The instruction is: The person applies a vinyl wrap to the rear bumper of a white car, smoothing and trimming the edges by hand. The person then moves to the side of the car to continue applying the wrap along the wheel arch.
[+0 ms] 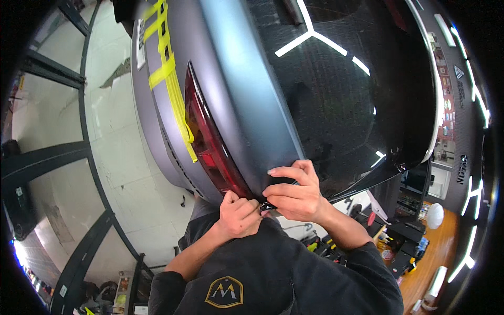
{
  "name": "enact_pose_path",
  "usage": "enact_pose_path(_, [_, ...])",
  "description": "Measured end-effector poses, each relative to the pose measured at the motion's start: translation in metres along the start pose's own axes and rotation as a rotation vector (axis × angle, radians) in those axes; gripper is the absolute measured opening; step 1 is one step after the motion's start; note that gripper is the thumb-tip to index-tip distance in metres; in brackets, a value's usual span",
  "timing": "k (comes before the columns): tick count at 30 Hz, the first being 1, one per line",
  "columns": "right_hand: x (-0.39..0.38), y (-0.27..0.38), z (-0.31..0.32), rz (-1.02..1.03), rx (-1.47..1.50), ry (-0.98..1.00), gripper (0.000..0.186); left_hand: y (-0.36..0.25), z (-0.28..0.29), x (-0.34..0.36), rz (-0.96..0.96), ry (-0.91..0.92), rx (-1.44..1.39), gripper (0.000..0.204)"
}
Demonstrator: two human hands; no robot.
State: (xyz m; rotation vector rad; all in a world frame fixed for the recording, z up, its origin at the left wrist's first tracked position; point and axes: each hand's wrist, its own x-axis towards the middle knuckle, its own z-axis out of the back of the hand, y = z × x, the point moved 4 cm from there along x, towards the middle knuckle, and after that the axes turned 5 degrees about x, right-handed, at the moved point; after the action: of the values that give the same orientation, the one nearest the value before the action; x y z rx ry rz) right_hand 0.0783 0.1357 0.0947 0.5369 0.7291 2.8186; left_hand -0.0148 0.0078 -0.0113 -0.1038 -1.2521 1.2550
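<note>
At the near end of the lamp (211, 142) on the car (252, 113), both hands are engaged in close finger work. The work's object, the corner of the painted panel (239, 73), lies immediately right of the lamp's near end, within the reach of both hands.

Step in hand: judged from the pose, handling of the panel's edge beside the lamp. The next move appears to call for steady fingertip control there, without the fingers slipping across the paint or the lamp.

Left hand (240, 216): at the lamp's near tip, fingers tightly curled, knuckles upward, thumb toward the lamp. The fingertips are turned under and hidden; whether they pinch anything cannot be told. A small dark piece (265, 206) shows between the hands, just right of the lamp's tip; its kind is not identifiable.

Right hand (296, 195): right of the lamp's near end, fingers bent and somewhat spread, tips pointing toward the lamp and placed at the panel. The thumb is not seen, so a grasp on the edge can be neither confirmed nor excluded.

Both forearms come in from the wearer's side, elbows bent and wide, wrists converging beside the lamp.

Other observations: yellow tape (176, 100) runs along the lamp's left side; dark glass (336, 110) stands right of the lamp, beyond the panel.
</note>
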Motion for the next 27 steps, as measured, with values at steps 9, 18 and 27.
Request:
enact_pose_path(9, [0.017, 0.0, 0.004, -0.205, 0.084, -0.224, 0.026, 0.031, 0.036, 0.041, 0.499, -0.549, -0.288, 0.014])
enact_pose_path(18, [0.02, -0.007, 0.012, -0.103, 0.215, -0.176, 0.03, 0.007, 0.063, 0.074, 0.405, 0.23, -0.055, 0.063])
enact_pose_path(27, [-0.022, 0.004, 0.025, -0.041, -0.039, -0.149, 0.025, -0.019, 0.025, 0.072, 0.106, 0.148, 0.171, 0.024])
